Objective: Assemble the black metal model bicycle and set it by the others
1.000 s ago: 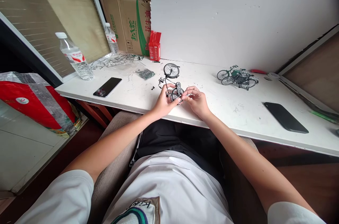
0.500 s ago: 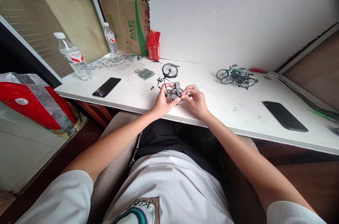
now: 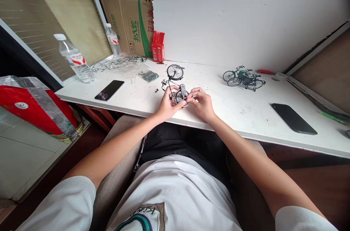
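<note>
White desk [image 3: 221,116] supports the model bicycle [image 3: 182,91] between both hands: the left hand [image 3: 167,105] grips its near wheel; the right hand [image 3: 201,104] touches there, its fingertip closure unclear. Both wheels look fitted; what remains, I cannot tell. Beyond the left hand, a clear packet [image 3: 149,76] contains dark-green parts; the red box [image 3: 158,49] hides its contents.
</note>
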